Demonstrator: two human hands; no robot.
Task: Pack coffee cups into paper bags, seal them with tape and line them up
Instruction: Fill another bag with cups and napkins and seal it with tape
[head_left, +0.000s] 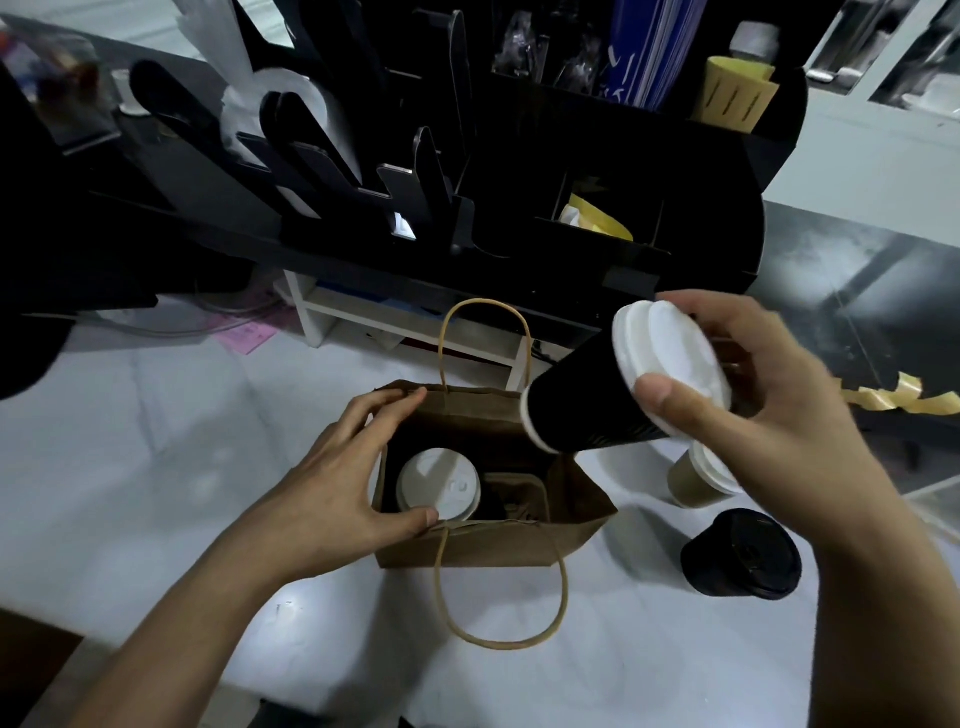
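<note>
A brown paper bag (483, 543) with twine handles stands open on the white table. Inside it, on the left, sits a cup with a white lid (438, 484); the cardboard slot to its right is empty. My left hand (343, 483) grips the bag's left rim, fingers on the far edge and thumb on the near edge. My right hand (769, 415) holds a black cup with a white lid (597, 410) by the lid, tilted on its side, its base over the bag's right rim.
A tan cup with a white lid (693, 486) and a black cup with a black lid (740, 553) stand to the right of the bag. A black organiser (597, 208) rises behind it. Yellowish tape strips (904, 397) hang at the far right.
</note>
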